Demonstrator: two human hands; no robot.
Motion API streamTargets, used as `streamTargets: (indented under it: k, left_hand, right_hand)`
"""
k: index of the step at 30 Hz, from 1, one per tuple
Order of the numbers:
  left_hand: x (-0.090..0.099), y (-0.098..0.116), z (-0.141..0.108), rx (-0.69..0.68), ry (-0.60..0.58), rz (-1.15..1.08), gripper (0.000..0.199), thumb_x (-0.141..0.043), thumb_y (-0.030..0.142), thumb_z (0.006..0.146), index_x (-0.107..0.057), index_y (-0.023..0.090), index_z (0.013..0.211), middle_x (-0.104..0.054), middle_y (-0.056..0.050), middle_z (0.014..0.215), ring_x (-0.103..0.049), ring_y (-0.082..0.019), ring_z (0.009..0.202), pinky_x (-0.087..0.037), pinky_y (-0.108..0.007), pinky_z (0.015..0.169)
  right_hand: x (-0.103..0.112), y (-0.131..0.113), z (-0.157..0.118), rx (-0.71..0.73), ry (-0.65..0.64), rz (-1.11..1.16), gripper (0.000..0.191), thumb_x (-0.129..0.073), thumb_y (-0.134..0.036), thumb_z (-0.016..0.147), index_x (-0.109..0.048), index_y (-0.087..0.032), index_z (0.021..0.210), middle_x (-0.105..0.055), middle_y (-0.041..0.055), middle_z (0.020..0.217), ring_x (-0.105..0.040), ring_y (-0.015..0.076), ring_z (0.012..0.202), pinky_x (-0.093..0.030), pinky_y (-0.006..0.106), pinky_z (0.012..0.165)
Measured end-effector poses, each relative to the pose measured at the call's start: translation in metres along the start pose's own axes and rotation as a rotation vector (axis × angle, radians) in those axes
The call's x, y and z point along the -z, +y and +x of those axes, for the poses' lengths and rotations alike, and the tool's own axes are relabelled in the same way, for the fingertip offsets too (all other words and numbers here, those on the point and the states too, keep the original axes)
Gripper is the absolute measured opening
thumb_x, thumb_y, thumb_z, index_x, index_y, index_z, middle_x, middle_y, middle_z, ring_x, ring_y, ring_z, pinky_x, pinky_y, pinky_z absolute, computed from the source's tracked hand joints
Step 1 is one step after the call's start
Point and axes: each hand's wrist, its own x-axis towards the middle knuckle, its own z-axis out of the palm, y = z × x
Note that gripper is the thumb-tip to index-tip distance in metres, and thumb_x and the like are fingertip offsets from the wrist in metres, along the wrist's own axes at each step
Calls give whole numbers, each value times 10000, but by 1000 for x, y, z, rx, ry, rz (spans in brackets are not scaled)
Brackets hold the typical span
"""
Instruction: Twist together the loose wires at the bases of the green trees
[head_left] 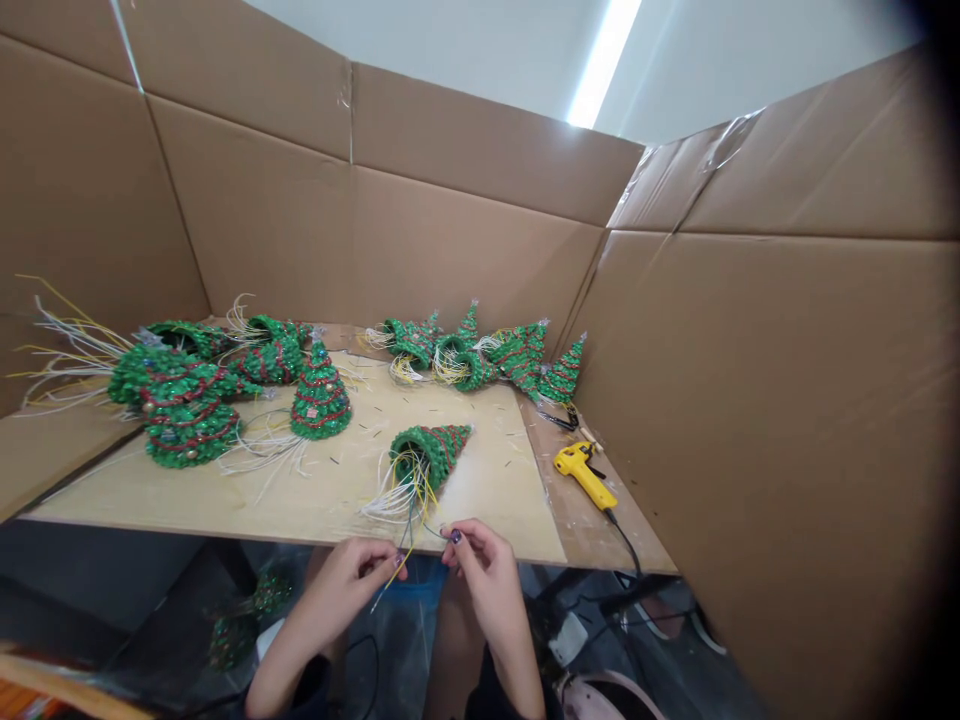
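At the table's front edge, my left hand (pixel 367 568) pinches a yellow wire and a dark wire (pixel 410 520) between thumb and fingers. My right hand (pixel 476 552) is closed on the end of a dark green wire, a little to the right. Both wires come out of the open base of a small green beaded tree (pixel 442 449), which lies on its side with its tip toward the right. A bundle of white wires (pixel 391 500) spreads from the same base onto the table.
Decorated trees stand at the left (pixel 187 410) and centre-left (pixel 321 395). More lie along the back (pixel 517 355). A yellow glue gun (pixel 586 474) and black pliers (pixel 561 418) are on the right. Cardboard walls (pixel 480 220) enclose the table (pixel 495 500).
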Motion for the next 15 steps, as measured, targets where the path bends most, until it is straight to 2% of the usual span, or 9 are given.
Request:
streamTargets:
  k: [7,10,13,15]
  left_hand:
    - [1,2,1,12,-12,67,394,-474,445,863,-683,151,706,-599,-19,620,-495,-158,621,-299,-229,583]
    - [-2,-1,-1,40,-43,79,407,-462,467,866,-693,159,736,-625,-31,667,-521,-170,665,-325,-237,608]
    - [-10,-10,-3,102,-177,63,312,-537,472,829,-714,216,833,-651,-27,781,-556,-190,751,-370,-250,637]
    - [-17,-19,-3,146,-376,-42,232,-589,452,812,-696,279,923,-659,-12,932,-582,-202,874,-433,-261,714]
  right_hand:
    - [2,0,-4,5,-52,-82,377,-504,-469,834,-652,-123,849,-618,50,645,-581,159,617,-449,245,580]
    - [13,-7,0,64,82,-232,382,-473,-454,852,-657,-125,913,-662,93,776,-618,182,693,-467,253,595]
    - [31,-31,30,232,254,-459,319,-471,-390,862,-651,-145,959,-672,114,929,-630,194,791,-480,262,638]
    - [40,-53,69,377,265,-648,261,-490,-342,856,-650,-161,955,-673,98,911,-617,186,754,-468,266,624]
